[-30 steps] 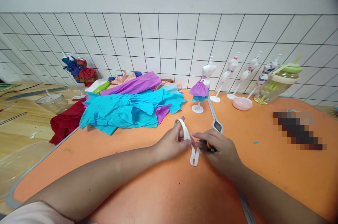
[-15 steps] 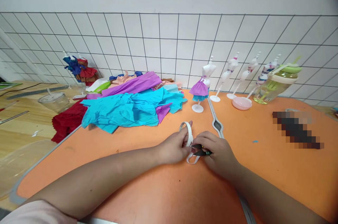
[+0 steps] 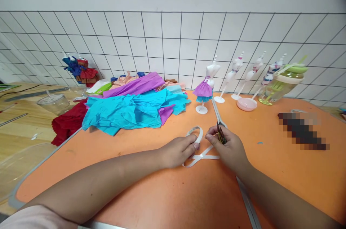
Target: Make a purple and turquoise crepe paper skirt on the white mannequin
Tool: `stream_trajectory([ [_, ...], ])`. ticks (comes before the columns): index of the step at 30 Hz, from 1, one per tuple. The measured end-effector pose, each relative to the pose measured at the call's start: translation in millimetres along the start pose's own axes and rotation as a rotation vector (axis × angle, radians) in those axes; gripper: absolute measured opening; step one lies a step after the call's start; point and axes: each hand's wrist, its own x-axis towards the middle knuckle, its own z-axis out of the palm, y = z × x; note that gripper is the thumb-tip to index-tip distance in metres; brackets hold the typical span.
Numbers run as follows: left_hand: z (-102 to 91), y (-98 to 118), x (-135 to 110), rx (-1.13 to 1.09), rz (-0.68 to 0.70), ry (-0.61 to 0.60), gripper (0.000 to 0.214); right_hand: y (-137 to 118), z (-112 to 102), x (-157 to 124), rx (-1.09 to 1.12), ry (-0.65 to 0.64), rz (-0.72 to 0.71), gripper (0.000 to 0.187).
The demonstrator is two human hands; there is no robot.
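Observation:
My left hand [image 3: 180,150] rests on the orange table [image 3: 151,193], its fingers pinched on a white ribbon [image 3: 201,157]. One end of the ribbon curls up in a loop by my fingertips; the rest lies crossed flat on the table. My right hand [image 3: 229,148] is closed round a small pair of dark scissors [image 3: 221,136], blades pointing up, just right of the ribbon.
A heap of blue, purple and red crepe paper [image 3: 132,108] lies at the back left. A mannequin in a purple skirt [image 3: 205,88] and more small mannequins [image 3: 235,76] stand by the wire grid wall. A pink dish [image 3: 246,104] and a green bottle [image 3: 281,86] sit at right.
The ribbon has dropped from a held loop to lie crossed on the table. My right hand has drawn back right and turned the scissors upright.

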Motion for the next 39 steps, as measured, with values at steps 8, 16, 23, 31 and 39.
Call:
stream_trajectory([
  [8,4.6,-6,4,-0.216,-0.032,0.182,0.026,9,-3,6,0.014,0.114,0.046,0.018],
  [16,2.2,-10,5,-0.433,-0.021,0.153,0.033,12,-8,8,0.198,0.025,0.113,0.028],
  [23,-4.7,-14,8,-0.705,0.039,0.191,0.042,24,-21,16,0.408,-0.040,0.072,0.033],
  [31,-3.0,-16,7,-0.782,0.079,0.153,0.048,16,-10,10,-0.342,-0.389,-0.038,0.049],
  [39,-3.7,-11,4,-0.799,0.065,0.093,0.050,11,-8,9,-0.385,-0.352,-0.048,0.050],
])
